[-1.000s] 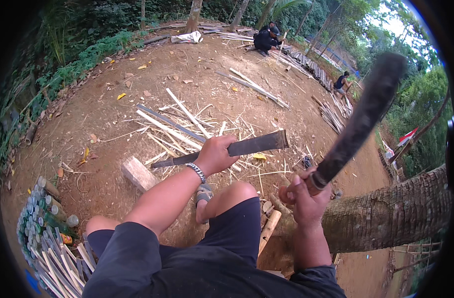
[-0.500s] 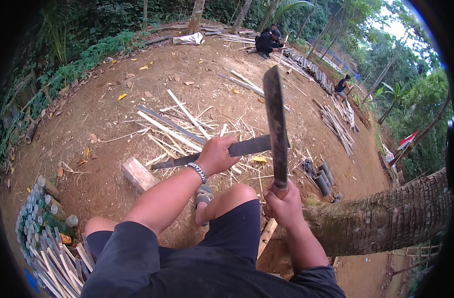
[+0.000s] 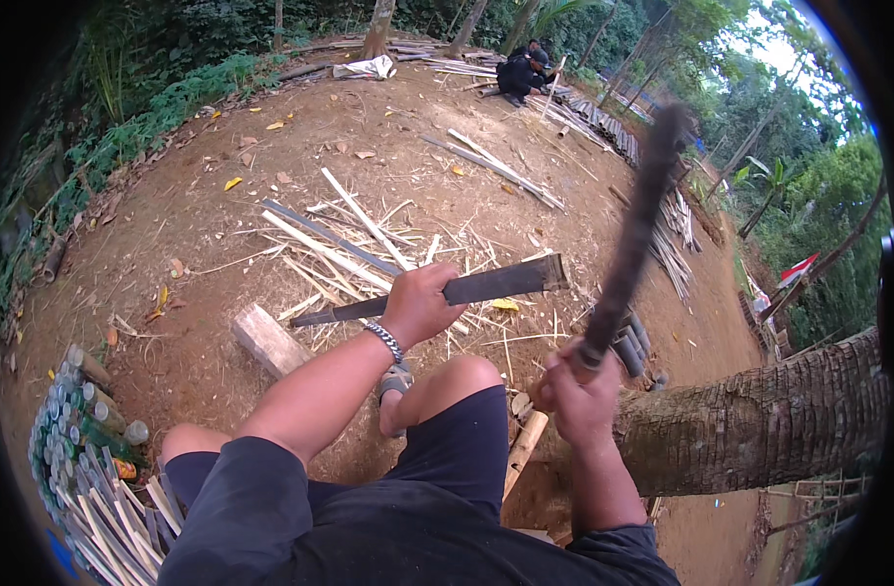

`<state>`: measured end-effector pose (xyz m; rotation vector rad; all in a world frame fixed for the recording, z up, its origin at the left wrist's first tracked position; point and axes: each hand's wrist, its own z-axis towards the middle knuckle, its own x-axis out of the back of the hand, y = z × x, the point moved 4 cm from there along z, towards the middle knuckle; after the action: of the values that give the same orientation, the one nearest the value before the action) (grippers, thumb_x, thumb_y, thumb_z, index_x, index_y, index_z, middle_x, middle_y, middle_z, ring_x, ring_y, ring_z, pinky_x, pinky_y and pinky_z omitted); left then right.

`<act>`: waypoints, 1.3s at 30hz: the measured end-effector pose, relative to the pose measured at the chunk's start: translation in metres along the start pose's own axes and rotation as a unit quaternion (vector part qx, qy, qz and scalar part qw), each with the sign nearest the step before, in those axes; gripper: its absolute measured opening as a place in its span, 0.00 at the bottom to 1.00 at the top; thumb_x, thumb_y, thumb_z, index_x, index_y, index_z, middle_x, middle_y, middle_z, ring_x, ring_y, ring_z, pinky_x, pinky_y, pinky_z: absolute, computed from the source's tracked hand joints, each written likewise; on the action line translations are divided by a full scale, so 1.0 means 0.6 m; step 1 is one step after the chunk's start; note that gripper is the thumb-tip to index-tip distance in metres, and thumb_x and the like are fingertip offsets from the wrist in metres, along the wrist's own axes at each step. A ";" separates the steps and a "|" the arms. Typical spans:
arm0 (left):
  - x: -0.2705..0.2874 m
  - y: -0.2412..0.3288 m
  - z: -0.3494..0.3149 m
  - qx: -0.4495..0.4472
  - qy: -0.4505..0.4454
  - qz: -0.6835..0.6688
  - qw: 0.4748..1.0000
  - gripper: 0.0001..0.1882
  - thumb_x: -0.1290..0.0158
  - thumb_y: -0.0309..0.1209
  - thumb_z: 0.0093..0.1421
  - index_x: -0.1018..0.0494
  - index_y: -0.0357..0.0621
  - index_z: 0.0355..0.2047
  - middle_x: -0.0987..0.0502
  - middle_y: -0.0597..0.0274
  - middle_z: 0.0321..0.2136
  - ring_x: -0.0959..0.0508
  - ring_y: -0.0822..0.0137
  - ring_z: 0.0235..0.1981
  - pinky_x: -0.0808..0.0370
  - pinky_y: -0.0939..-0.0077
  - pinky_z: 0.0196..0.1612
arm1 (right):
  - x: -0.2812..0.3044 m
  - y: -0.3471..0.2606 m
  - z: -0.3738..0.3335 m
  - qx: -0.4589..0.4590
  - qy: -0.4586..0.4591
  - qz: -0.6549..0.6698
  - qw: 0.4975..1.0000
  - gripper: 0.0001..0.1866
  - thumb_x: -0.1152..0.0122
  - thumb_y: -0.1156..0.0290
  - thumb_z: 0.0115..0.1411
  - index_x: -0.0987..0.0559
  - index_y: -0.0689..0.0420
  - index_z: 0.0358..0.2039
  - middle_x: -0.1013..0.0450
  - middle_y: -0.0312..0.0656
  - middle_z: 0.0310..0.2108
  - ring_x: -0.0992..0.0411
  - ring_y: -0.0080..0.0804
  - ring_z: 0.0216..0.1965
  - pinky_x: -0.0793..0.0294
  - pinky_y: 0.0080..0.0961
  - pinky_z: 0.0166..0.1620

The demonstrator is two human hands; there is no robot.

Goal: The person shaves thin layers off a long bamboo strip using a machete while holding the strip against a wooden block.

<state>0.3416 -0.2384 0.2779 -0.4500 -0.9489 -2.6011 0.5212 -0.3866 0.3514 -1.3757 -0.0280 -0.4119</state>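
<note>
Brown packed earth (image 3: pixel 203 225) spreads across the clearing, strewn with pale bamboo splits (image 3: pixel 349 244). A thick palm trunk (image 3: pixel 760 430) lies at the person's right. Far back, another person in dark clothes (image 3: pixel 520 73) crouches by stacked slats.

Next in size comes the long dark blade (image 3: pixel 633 234). Half a second ago it stood nearly upright above the knee, close beside the strip; now it leans up and away to the right, blurred with motion, much as it was a second ago. That reads as a raised stroke rather than a landed one, so I judge the chopping to be mid-cycle, with another cut being wound up.

The flat dark bamboo strip (image 3: pixel 486 286) has hardly moved over the same time: it lies roughly level above the ground in front of the bent knee, its far end pointing right, well clear of the blade.

The left hand (image 3: pixel 420 305) has its grip clenched around the strip's middle, a metal bracelet (image 3: pixel 383 340) at the wrist. The right hand (image 3: pixel 576 396) has its grip clenched on the blade's handle. A wooden block (image 3: pixel 268 339) sits on the earth just left of the forearm, and bundled sticks and bottles (image 3: pixel 95 459) lie at the lower left.
</note>
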 end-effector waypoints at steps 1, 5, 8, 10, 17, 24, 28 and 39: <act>-0.004 0.000 -0.001 0.004 0.003 -0.007 1.000 0.11 0.38 0.31 0.45 0.30 0.44 0.25 0.27 0.56 0.21 0.23 0.53 0.25 0.27 0.63 0.28 | -0.003 0.010 0.003 -0.041 -0.028 -0.082 0.995 0.06 0.45 0.82 0.58 0.33 0.59 0.31 0.35 0.35 0.19 0.35 0.20 0.16 0.35 0.22 0.20; -0.012 0.005 -0.005 0.020 0.009 -0.017 1.000 0.11 0.37 0.29 0.43 0.30 0.42 0.23 0.28 0.55 0.20 0.24 0.53 0.24 0.28 0.63 0.27 | 0.013 -0.007 -0.006 0.038 0.023 0.161 0.986 0.10 0.43 0.83 0.57 0.34 0.58 0.33 0.34 0.34 0.19 0.34 0.19 0.16 0.36 0.22 0.19; -0.013 -0.002 -0.009 0.014 0.013 -0.010 1.000 0.12 0.38 0.32 0.45 0.31 0.46 0.24 0.27 0.58 0.21 0.23 0.54 0.25 0.26 0.63 0.27 | 0.010 -0.013 -0.009 0.028 0.019 0.069 0.997 0.10 0.42 0.82 0.56 0.34 0.58 0.33 0.34 0.33 0.18 0.34 0.19 0.15 0.36 0.21 0.18; -0.017 0.004 -0.006 0.010 0.009 -0.013 1.000 0.11 0.37 0.31 0.44 0.29 0.43 0.24 0.27 0.56 0.21 0.23 0.53 0.25 0.26 0.64 0.28 | 0.010 0.031 0.005 -0.074 -0.061 -0.043 0.994 0.10 0.42 0.82 0.57 0.34 0.58 0.33 0.34 0.33 0.18 0.34 0.19 0.15 0.36 0.22 0.17; -0.021 0.000 -0.015 0.011 0.001 -0.008 1.000 0.11 0.38 0.30 0.44 0.29 0.42 0.24 0.27 0.56 0.22 0.23 0.54 0.25 0.26 0.65 0.28 | 0.013 -0.019 -0.006 0.081 0.033 0.115 0.989 0.07 0.46 0.82 0.58 0.34 0.58 0.32 0.34 0.36 0.19 0.34 0.20 0.16 0.34 0.20 0.19; -0.015 0.000 -0.005 0.005 0.028 -0.005 1.000 0.12 0.37 0.29 0.43 0.29 0.42 0.24 0.27 0.56 0.22 0.23 0.53 0.25 0.26 0.65 0.28 | 0.000 0.003 -0.007 0.014 0.008 0.180 0.983 0.08 0.43 0.80 0.58 0.34 0.58 0.33 0.34 0.34 0.19 0.35 0.20 0.15 0.36 0.21 0.18; -0.017 0.004 -0.010 0.016 0.018 -0.014 1.000 0.12 0.37 0.30 0.43 0.30 0.42 0.24 0.27 0.56 0.22 0.23 0.54 0.25 0.27 0.65 0.27 | 0.005 0.022 0.000 -0.025 -0.009 -0.031 0.999 0.08 0.47 0.83 0.59 0.35 0.59 0.33 0.37 0.35 0.17 0.38 0.19 0.13 0.37 0.20 0.17; -0.030 0.013 -0.014 0.007 0.053 -0.020 0.998 0.12 0.38 0.28 0.42 0.32 0.44 0.22 0.30 0.57 0.20 0.26 0.54 0.22 0.28 0.64 0.25 | 0.015 0.019 -0.004 0.018 -0.004 -0.050 0.999 0.09 0.41 0.79 0.57 0.33 0.58 0.31 0.34 0.34 0.18 0.34 0.20 0.15 0.35 0.20 0.19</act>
<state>0.3592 -0.2461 0.2692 -0.2895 -0.9485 -2.6240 0.5325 -0.3897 0.3425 -1.3442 -0.1100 -0.4870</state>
